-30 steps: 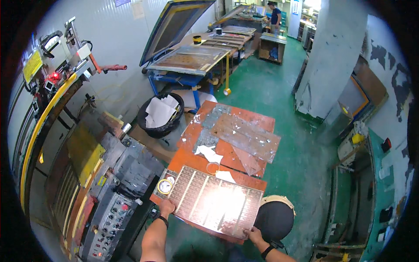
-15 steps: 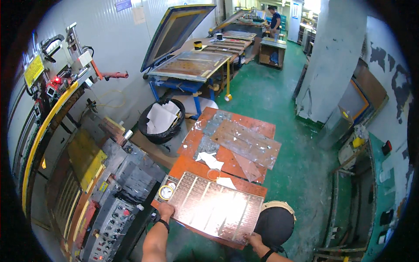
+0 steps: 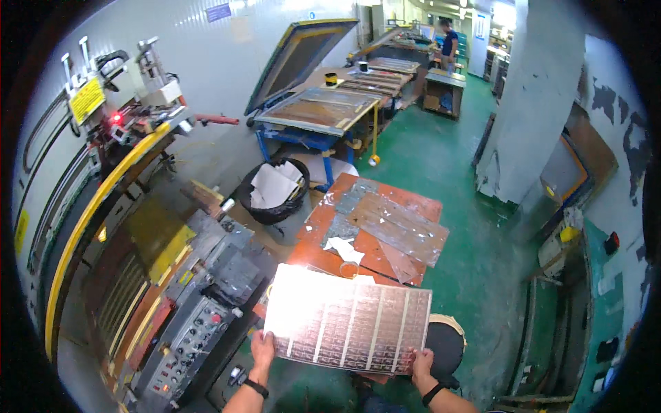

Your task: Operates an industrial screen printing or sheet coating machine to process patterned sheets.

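Sheet (image 3: 385,323) spanned our left hand (image 3: 262,350) and right hand (image 3: 423,363), both gripping it near its close corners over the table (image 3: 310,251) beyond our fingers, where uneven pulling might have creased it.

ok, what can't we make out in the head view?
Head view:
- Patterned sheet: upper-left pattern lost in glare.
- Left hand, right hand: fingertips beneath the sheet, hidden by it.
- Orange table: near part mostly covered by the sheet.
- Control panel: markings too small.
- Distant person: hands too small, blurred.
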